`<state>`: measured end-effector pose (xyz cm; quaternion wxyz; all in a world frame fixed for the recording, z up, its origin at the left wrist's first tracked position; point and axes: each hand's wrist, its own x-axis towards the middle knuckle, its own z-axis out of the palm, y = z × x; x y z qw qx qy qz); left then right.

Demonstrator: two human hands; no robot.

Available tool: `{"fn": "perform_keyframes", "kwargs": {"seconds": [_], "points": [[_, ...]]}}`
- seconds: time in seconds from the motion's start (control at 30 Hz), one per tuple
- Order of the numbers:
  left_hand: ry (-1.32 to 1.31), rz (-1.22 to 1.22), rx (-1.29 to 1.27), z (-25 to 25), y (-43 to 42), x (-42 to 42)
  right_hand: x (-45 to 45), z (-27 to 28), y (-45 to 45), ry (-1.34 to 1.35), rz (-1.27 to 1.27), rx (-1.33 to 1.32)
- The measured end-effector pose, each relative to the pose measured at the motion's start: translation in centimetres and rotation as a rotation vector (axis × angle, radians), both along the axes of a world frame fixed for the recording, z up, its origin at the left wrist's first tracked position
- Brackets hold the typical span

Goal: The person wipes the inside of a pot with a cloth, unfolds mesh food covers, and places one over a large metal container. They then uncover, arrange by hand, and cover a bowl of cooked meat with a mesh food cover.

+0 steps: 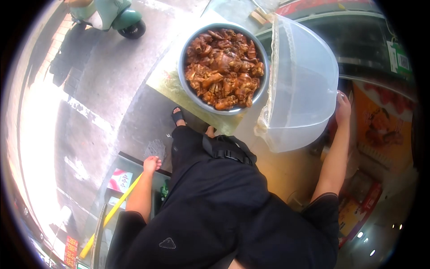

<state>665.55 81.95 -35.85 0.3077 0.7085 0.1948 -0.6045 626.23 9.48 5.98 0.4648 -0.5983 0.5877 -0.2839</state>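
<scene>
A large grey metal basin (181, 76) heaped with glossy brown braised meat pieces (224, 67), which look like pig's trotters, stands in front of me. My right hand (343, 107) is closed on the top of a white mesh food cover (302, 85). The cover is tipped on its side, with its lace-edged opening towards the basin. Low on the left, my left hand (152, 164) is closed around one end of a long yellow stick (112, 213). Grey stringy strands (155, 150) show just beyond that hand; whether they join the stick I cannot tell.
The basin rests on a pale greenish tabletop (168, 85). At my left is a glass-topped counter with a pink and white box (119, 180). A green scooter (109, 15) stands on the pavement at the upper left. Food posters (380, 125) line the right side.
</scene>
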Motion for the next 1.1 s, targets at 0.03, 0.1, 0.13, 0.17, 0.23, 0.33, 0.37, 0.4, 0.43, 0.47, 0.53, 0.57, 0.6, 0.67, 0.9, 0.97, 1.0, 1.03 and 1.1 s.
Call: {"fn": "perform_keyframes", "kwargs": {"seconds": [0.03,0.1,0.13,0.17,0.23,0.33,0.37,0.4,0.43,0.47,0.53,0.57,0.6,0.67,0.9,0.97,1.0,1.03,1.1], "points": [[0.006,-0.008,-0.011,-0.1,0.2,0.0,0.0,-0.1,0.1,0.000,0.002,0.000],[0.012,-0.015,-0.024,-0.2,0.4,-0.2,-0.1,0.0,0.3,0.014,-0.029,0.004],[0.014,-0.011,-0.020,-0.1,0.4,-0.3,0.0,0.1,0.4,0.014,-0.031,0.003],[0.016,-0.008,-0.016,-0.1,0.4,-0.3,0.0,0.0,0.7,0.011,-0.027,-0.002],[0.015,-0.010,-0.017,0.1,0.2,-0.2,-0.1,0.0,0.9,0.007,-0.026,-0.007],[0.013,-0.009,-0.023,0.3,-0.3,0.1,-0.5,-0.6,0.8,-0.029,-0.032,0.011],[0.011,-0.006,-0.028,0.2,-0.4,0.1,-0.6,-0.7,0.8,-0.027,-0.039,0.015],[0.010,-0.009,-0.027,0.1,-0.6,0.3,-0.7,-0.8,0.9,-0.026,-0.047,0.020],[0.003,-0.017,-0.033,-0.1,-0.6,0.4,-0.9,-0.9,0.9,-0.026,-0.049,0.020],[-0.004,-0.026,-0.039,-0.4,-0.7,0.5,-1.2,-1.0,0.9,-0.021,-0.056,0.020],[-0.101,-0.102,-0.041,-1.2,-1.4,0.6,-1.6,-1.0,1.4,-0.018,-0.071,0.019],[-0.197,-0.174,-0.046,-0.7,-2.7,0.7,-1.7,-0.7,2.0,-0.014,-0.083,0.020],[-0.462,-0.394,-0.047,-0.4,-4.4,0.9,-1.9,-0.4,2.6,-0.009,-0.097,0.019],[-0.788,-0.607,-0.132,4.4,-12.3,1.7,-3.4,-0.2,3.2,-0.009,-0.107,-0.005],[-1.262,-0.779,-0.828,11.1,-40.4,0.7,-10.0,0.2,8.0,-0.048,-0.222,-0.052],[-1.339,-0.861,-0.874,11.7,-46.3,0.2,-11.5,0.5,9.7,-0.045,-0.292,-0.050],[-1.356,-0.911,-0.875,11.8,-48.7,-0.1,-12.1,0.5,10.5,-0.051,-0.304,-0.047],[-1.351,-0.964,-0.845,11.7,-50.7,-0.4,-12.5,0.7,11.4,-0.054,-0.329,-0.055],[-1.397,-1.009,-0.832,11.0,-54.0,-1.1,-14.2,0.2,12.8,-0.046,-0.374,-0.070]]}}
